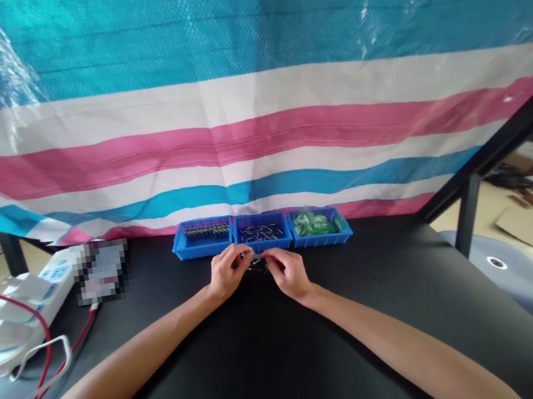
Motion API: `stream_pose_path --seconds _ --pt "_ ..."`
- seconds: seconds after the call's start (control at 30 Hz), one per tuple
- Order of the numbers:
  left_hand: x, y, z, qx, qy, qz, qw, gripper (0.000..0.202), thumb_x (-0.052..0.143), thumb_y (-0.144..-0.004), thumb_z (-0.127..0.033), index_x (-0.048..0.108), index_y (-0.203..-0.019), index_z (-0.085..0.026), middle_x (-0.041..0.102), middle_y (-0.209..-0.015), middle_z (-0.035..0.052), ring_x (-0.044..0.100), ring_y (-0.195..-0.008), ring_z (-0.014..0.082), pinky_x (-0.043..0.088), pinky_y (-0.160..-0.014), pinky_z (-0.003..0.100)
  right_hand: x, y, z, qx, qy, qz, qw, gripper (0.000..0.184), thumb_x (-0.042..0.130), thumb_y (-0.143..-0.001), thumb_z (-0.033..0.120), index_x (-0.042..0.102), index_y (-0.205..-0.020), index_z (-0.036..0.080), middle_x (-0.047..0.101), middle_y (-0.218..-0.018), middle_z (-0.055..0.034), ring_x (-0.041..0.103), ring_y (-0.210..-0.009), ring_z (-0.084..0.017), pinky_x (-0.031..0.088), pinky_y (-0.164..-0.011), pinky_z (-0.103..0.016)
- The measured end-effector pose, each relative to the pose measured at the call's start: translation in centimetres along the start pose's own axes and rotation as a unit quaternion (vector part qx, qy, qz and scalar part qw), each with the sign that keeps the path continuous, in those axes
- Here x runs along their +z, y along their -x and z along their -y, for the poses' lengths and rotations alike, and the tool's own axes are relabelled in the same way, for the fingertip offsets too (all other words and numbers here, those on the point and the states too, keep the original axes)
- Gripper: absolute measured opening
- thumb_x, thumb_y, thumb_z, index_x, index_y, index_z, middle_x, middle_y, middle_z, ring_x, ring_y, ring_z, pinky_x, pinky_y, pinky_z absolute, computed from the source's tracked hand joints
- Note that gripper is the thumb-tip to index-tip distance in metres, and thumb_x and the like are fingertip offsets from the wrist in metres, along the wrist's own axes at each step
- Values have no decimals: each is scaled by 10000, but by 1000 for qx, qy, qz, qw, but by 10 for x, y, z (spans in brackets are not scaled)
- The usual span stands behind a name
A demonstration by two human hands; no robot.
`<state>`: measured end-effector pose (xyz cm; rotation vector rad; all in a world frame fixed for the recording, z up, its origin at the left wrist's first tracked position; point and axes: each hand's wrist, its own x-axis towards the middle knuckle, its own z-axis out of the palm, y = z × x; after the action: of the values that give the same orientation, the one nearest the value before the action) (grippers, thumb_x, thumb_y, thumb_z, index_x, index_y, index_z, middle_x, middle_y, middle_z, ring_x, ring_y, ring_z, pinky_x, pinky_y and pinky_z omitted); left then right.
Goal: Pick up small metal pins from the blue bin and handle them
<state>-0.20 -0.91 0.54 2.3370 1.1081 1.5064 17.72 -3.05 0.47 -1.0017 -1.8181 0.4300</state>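
My left hand [230, 271] and my right hand [288, 270] meet over the black table, just in front of the blue bins. Both are closed, thumb and fingers pinched together, at a small silvery metal part [256, 256] whose kind is too small to tell. A few thin metal pieces [256, 267] show just below the fingertips; whether they lie on the table or are held, I cannot tell. Closest to the hands is the middle blue bin [266, 245], holding loose thin metal pins or screws [262, 232].
The left blue bin [204, 250] holds rows of short metal cylinders [207, 231]. Green plastic packets [318, 223] fill the right bin [323, 239]. A power strip [58, 269] with chargers, cables and a blurred-out device [103, 271] occupies the left. Behind hangs a striped sheet [230, 97]; a grey stool [516, 278] stands right.
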Motion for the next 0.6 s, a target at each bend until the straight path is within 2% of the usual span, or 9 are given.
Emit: stream_pose_path --seconds 0.13,0.3,0.43,0.6 --pt "0 0 1 3 12 5 1000 106 554 -878 -245 609 -928 -170 630 -796 24 498 -553 67 447 -571 182 0 0 1 0 -3 -5 1000 204 466 -851 129 648 -904 203 704 -841 -37 667 -739 -174 535 -706 -279" --pt "-1 -1 -2 -27 33 26 999 139 492 -911 -252 581 -975 -165 649 -999 80 516 -547 60 461 -585 194 0 0 1 1 -8 -5 1000 206 467 -850 122 649 -909 200 705 -856 -37 664 -744 -171 531 -709 -277" --pt "-1 0 -3 -61 44 56 996 144 451 -932 -238 547 -1028 -186 685 -957 35 553 -518 53 463 -602 179 1 0 0 -1 -6 -4 1000 208 467 -854 121 651 -912 197 702 -843 -35 660 -736 -167 522 -697 -270" --pt "-1 0 -1 -54 39 48 997 143 453 -933 -249 546 -1018 -182 686 -920 27 636 -662 88 479 -682 186 1 0 -1 -5 -8 -6 1000 200 470 -856 121 651 -907 190 700 -835 -35 658 -727 -162 514 -689 -263"
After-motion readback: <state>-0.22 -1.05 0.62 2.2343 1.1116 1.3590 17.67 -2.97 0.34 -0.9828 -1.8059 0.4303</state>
